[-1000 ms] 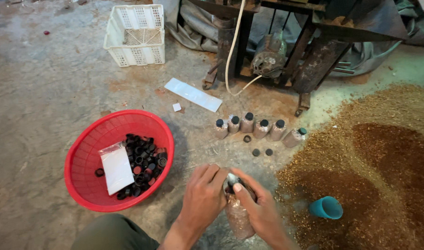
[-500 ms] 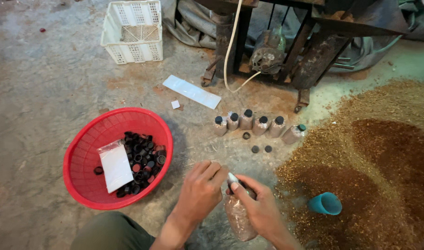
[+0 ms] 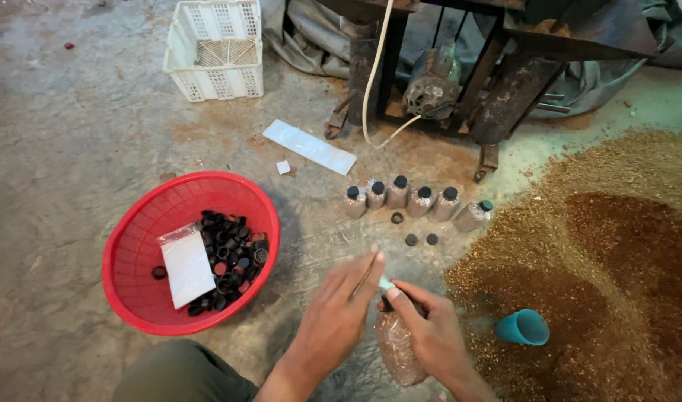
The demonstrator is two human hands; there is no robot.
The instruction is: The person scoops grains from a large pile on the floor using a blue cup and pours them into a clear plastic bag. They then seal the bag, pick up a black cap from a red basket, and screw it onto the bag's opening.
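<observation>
My right hand (image 3: 430,331) grips a clear plastic bag (image 3: 395,350) packed with brown grain, holding it by its black-ringed neck. My left hand (image 3: 339,313) hovers beside the neck with the fingers stretched out and blurred, touching or nearly touching the top. A row of several filled bags with black caps (image 3: 412,199) stands on the concrete floor just beyond my hands, with three loose black rings (image 3: 412,238) lying before them.
A red round basket (image 3: 136,246) at left holds several black caps and a white plastic packet (image 3: 187,264). A brown grain heap (image 3: 609,260) with a teal cup (image 3: 523,327) lies at right. A white crate (image 3: 214,48), a white strip (image 3: 309,146) and a rusty machine frame (image 3: 460,82) stand farther off.
My left hand has lifted off the bag's neck and its fingers have spread out; the right hand keeps the bag. The view has shifted slightly.
</observation>
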